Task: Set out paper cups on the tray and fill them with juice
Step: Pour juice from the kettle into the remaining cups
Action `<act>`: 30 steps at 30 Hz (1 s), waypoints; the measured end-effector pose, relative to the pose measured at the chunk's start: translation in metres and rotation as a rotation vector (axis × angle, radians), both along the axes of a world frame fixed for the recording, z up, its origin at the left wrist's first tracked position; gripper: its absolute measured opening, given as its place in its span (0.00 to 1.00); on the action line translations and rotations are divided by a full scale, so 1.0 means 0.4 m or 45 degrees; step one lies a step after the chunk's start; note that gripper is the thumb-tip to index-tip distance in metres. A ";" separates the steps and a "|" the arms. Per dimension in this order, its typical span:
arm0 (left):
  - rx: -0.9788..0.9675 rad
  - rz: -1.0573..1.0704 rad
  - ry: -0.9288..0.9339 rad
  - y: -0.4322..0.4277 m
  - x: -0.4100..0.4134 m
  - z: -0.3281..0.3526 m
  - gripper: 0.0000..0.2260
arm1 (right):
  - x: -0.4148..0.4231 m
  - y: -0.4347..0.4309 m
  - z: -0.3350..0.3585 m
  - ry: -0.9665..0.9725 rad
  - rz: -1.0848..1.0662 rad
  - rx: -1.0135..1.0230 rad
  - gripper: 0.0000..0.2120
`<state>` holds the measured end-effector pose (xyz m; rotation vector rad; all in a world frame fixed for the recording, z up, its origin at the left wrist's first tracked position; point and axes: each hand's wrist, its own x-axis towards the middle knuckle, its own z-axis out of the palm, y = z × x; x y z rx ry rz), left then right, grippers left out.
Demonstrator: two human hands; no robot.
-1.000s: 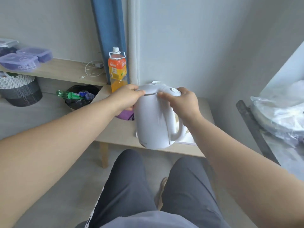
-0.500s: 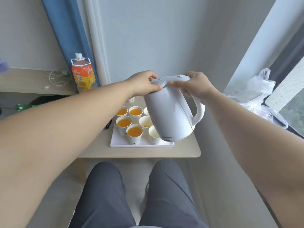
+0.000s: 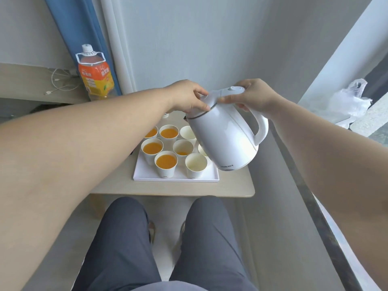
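A white tray (image 3: 147, 174) lies on a small wooden table (image 3: 231, 187) and carries several paper cups. Some hold orange juice, such as the front one (image 3: 165, 162); the middle cup (image 3: 182, 148) has only a little, and the front right cup (image 3: 196, 164) looks empty. A white kettle (image 3: 226, 141) hangs tilted over the tray's right side, spout toward the cups. My right hand (image 3: 255, 95) grips the top of its handle. My left hand (image 3: 189, 97) rests on its lid. The kettle hides part of the right-hand cups.
An orange juice bottle (image 3: 95, 76) stands at the table's back left beside a blue curtain (image 3: 69, 30). A shelf with a white cable (image 3: 58, 82) runs to the left. A white plastic bag (image 3: 346, 103) lies on the right. My knees are below the table edge.
The view swung right from the shelf to the tray. The kettle moved over the tray's right side and tilted toward the cups, both hands still on it.
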<state>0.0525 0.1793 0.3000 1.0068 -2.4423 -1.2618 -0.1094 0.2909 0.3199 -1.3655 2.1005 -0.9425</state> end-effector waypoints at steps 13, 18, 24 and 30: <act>0.217 0.051 0.060 -0.015 -0.002 -0.086 0.26 | -0.003 -0.039 -0.028 0.205 0.065 0.159 0.17; 0.245 0.060 0.098 -0.016 -0.009 -0.112 0.25 | -0.006 -0.051 -0.032 0.260 0.084 0.188 0.18; 0.284 0.055 0.116 -0.021 -0.018 -0.136 0.25 | -0.014 -0.063 -0.036 0.321 0.086 0.234 0.18; 0.329 0.065 0.155 -0.023 -0.022 -0.147 0.25 | -0.017 -0.075 -0.045 0.342 0.108 0.258 0.18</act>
